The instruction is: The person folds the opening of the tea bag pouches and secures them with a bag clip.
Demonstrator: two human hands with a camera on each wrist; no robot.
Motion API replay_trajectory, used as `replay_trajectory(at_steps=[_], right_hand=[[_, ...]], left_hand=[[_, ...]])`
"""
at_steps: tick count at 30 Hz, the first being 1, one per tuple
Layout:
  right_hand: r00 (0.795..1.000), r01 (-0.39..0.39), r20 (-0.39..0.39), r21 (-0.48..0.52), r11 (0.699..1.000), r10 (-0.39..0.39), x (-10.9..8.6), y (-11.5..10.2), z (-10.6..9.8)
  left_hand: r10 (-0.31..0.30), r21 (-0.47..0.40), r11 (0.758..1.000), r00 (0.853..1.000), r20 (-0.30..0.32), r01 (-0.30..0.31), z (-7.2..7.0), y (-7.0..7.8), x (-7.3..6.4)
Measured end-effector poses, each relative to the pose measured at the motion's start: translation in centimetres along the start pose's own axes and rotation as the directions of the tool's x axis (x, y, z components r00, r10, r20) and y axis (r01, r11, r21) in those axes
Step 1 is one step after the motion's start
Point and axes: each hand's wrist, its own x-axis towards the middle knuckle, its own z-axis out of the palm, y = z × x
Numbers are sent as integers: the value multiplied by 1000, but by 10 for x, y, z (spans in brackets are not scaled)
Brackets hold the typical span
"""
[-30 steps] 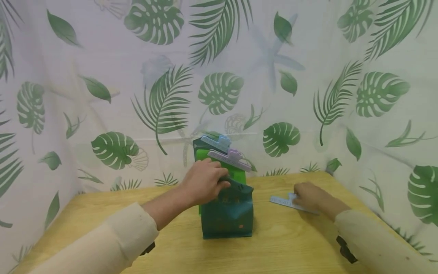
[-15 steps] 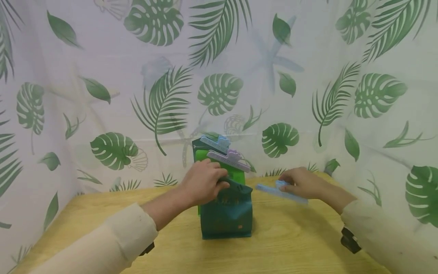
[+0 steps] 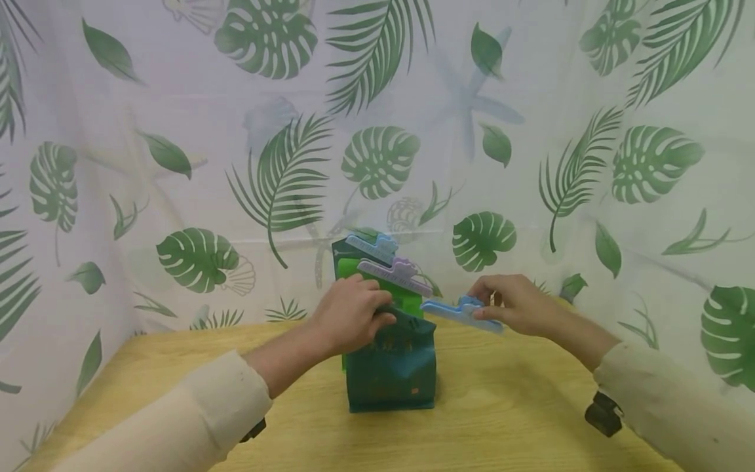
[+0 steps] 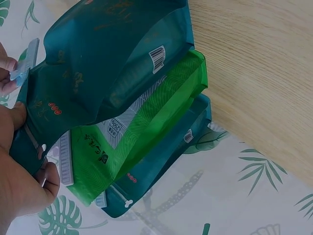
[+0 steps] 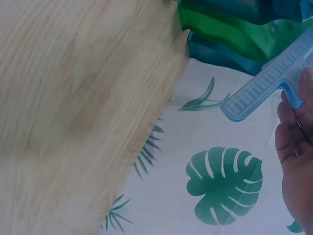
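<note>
A dark teal bag (image 3: pixel 392 373) stands at the front of a row of bags on the table. My left hand (image 3: pixel 349 313) grips its top edge, which is folded over; in the left wrist view the thumb and fingers pinch the bag's upper corner. Raised just right of the bag's top, a light blue bag clip (image 3: pixel 457 314) is pinched by its handle in my right hand (image 3: pixel 513 303). The clip's left end comes right up to the bag's top edge. The right wrist view shows the clip's long toothed bar (image 5: pixel 266 83) near the bags.
Behind the front bag stand a green bag (image 4: pixel 146 127) bearing a purple clip (image 3: pixel 395 274) and another teal bag (image 4: pixel 166 156) bearing a blue clip (image 3: pixel 374 246). The wooden table (image 3: pixel 501 400) meets a leaf-patterned curtain (image 3: pixel 413 98) at the back and sides.
My right hand has lifted the blue bag clip off the table and carried it left and up to the front bag's top. My left hand stays on the bag.
</note>
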Motion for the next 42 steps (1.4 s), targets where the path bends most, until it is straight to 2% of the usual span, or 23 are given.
replay_trajectory(at_steps=[6,12,18,22,25,30,33,42], right_hand=[[1000,-5,-27,56,998,7,4,-8,1],[999,-48,10,131,990,47,6,-16,4],[1000,-1,-19,154,988,3,13,-22,13],[999,30,-45,164,986,-23,19,-26,19],[997,52,-71,152,987,-42,23,-30,23],[994,61,-103,135,989,-48,31,-39,25],[991,72,-124,126,989,-56,36,-45,27],[981,150,-140,127,981,-132,43,-55,36]], left_hand=[[-1,-1,1000,1000,-13,1,0,-1,-2],[16,-10,1000,1000,-14,-16,0,-2,-2],[32,-8,999,999,10,-32,-1,-5,0],[26,-12,1000,998,53,-25,-3,-6,1],[9,-5,1000,996,85,-9,-4,-7,2],[-64,-22,998,991,120,67,-6,-7,4],[-82,-43,995,990,113,88,-7,-7,5],[-71,-61,995,995,65,75,-7,-7,4]])
